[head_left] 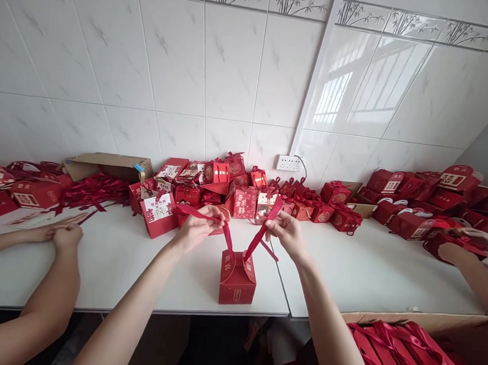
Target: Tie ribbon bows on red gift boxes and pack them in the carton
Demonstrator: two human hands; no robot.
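Observation:
A small red gift box with gold print stands upright near the table's front edge. From its top rise two ends of a red ribbon, spread apart in a V. My left hand pinches one end, up and to the left of the box. The other end is pinched in my right hand, up and to the right, with a short tail hanging below it. Both hands are above the box and not touching its walls. The box's two curved top flaps lean toward each other.
Finished-looking red boxes pile along the tiled wall. Loose red ribbons lie by a cardboard box at left. Another person's hands rest at left; a co-worker's hand touches a box at right. A ribbon-filled carton stands front right.

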